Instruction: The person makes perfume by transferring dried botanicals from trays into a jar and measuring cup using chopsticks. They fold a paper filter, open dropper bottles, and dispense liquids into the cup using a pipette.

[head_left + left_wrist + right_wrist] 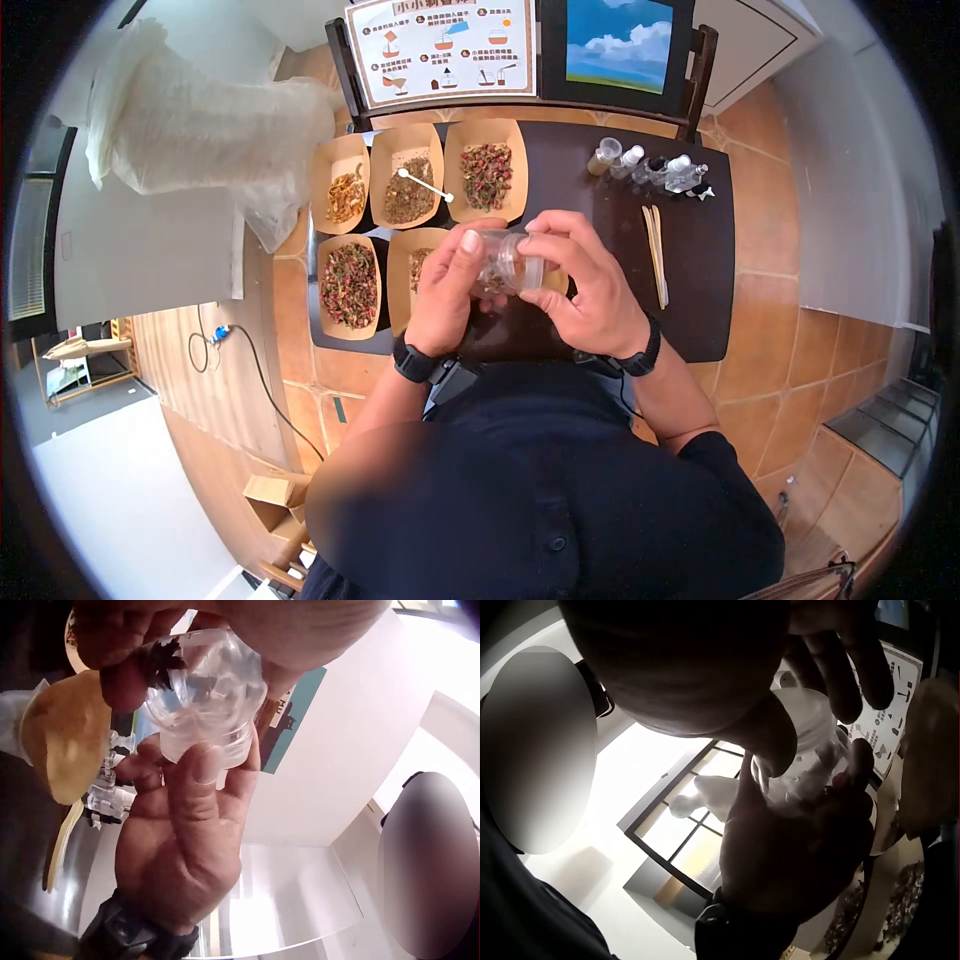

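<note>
Both hands hold a clear plastic jar (497,262) on its side in front of the person's chest, over the near part of the table. The left hand (447,285) grips the jar's body, thumb on top. At the other end, the right hand (588,285) grips the translucent screw lid (530,268) between thumb and fingers. Dark dried bits (166,661) show inside the jar in the left wrist view. In the right wrist view the lid (804,709) sits at the jar's upper end. A paper tray (400,285) lies partly hidden behind the left hand.
Several kraft-paper trays (378,330) of dried plants fill the table's left side, a white scoop (425,185) lying across one. Small bottles (650,168) stand at the back right, near thin wooden sticks (655,255). Beyond the table, an instruction sheet (445,90) leans on a chair.
</note>
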### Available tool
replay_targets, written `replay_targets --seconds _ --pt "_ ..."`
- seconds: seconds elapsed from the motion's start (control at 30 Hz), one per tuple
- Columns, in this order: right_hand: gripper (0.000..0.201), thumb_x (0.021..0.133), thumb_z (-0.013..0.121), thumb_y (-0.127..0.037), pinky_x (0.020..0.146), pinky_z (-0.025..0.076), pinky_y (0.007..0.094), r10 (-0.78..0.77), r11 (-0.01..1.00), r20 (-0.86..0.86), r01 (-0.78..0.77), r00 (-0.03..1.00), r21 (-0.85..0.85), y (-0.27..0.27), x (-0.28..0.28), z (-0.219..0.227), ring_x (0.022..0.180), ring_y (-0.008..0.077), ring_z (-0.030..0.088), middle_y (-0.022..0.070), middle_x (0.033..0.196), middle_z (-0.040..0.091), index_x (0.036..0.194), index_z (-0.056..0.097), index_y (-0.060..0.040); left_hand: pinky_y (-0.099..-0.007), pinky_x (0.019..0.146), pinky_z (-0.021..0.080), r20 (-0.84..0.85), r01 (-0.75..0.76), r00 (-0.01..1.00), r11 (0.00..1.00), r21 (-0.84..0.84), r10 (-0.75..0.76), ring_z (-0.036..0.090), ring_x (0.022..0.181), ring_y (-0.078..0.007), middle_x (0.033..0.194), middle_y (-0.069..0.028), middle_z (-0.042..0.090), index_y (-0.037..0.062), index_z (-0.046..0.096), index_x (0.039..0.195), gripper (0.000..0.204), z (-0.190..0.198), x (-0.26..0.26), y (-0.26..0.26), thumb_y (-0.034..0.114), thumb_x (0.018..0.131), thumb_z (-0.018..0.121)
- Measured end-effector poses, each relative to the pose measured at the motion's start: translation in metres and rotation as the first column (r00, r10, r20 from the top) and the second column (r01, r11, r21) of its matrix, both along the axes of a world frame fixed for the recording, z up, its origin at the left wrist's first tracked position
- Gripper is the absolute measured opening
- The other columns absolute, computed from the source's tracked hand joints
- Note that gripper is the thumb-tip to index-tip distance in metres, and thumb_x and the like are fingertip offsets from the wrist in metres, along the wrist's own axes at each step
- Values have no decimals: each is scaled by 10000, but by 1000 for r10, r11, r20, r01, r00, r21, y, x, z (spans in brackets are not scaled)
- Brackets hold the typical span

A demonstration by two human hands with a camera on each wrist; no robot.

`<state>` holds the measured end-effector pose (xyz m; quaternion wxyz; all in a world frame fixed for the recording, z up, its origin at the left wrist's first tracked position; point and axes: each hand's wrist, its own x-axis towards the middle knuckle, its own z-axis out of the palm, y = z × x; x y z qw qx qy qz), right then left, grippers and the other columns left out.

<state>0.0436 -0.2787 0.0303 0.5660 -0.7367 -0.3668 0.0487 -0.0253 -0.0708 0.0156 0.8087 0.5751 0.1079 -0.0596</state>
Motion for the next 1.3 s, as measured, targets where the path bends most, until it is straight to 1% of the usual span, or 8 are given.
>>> replay_targets --seconds 0.07,0.2,0.27,0.5,0.6,0.87,1.03,1.3 --pt "519 845 847 17 998 573 442 -10 997 80 4 997 73 0 0 -4 1193 388 686 175 1349 613 1318 658 -83 -256 623 543 -49 6 999 1000 -24 -7 694 799 -124 1107 -61 747 17 608 1442 638 -2 -1 3 573 1157 480" --pt "555 845 822 73 1024 559 431 2 996 82 -9 997 88 -3 1 -2 1238 379 669 169 1396 599 1341 636 -92 -289 640 569 -59 27 998 997 -73 -31 709 842 -153 1147 -92 746 12 592 1449 642 0 -1 7 566 1149 469" --pt "568 851 825 60 1024 555 422 -6 995 72 -2 997 102 -6 0 -2 1240 370 669 165 1400 603 1359 625 -96 -342 735 613 7 71 997 963 -261 -72 727 962 -207 1218 -151 733 1 557 1477 638 -4 -2 13 522 1112 507" --pt "595 955 860 -190 985 530 344 -128 965 -94 146 987 219 -29 1 -25 1167 203 650 130 1437 597 1461 583 -47 -392 984 595 143 55 990 956 -287 -14 707 1149 -280 1339 -248 682 -14 487 1543 738 0 -2 17 488 1016 610" --pt "583 972 848 -188 966 531 328 -206 941 -208 252 956 227 -41 2 -36 1086 165 649 106 1398 584 1462 575 -29 -404 1095 531 163 24 987 988 -154 2 646 1290 -278 1414 -232 644 -16 422 1589 822 -1 -1 23 482 997 698" --pt "604 899 814 -2 813 576 330 -470 882 -190 468 862 -58 -67 12 -83 959 183 665 94 1257 617 1455 581 -47 -387 1145 472 161 29 984 968 248 -71 589 1351 -237 1489 -123 583 16 411 1657 920 1 -1 19 408 947 847" --pt "597 882 805 30 784 574 347 -528 848 -203 497 825 -185 -64 14 -118 891 206 682 113 1254 618 1431 594 -69 -384 1157 456 139 78 983 963 260 -118 581 1357 -226 1513 -115 570 16 400 1682 967 -1 1 7 417 937 868" --pt "624 874 830 -1 783 578 370 -594 800 -41 584 804 -140 -59 15 -141 777 212 684 147 1374 614 1441 579 -63 -430 1238 407 209 133 952 916 379 -225 526 1463 -270 1585 -131 520 11 360 1697 1002 -9 3 6 334 922 905"
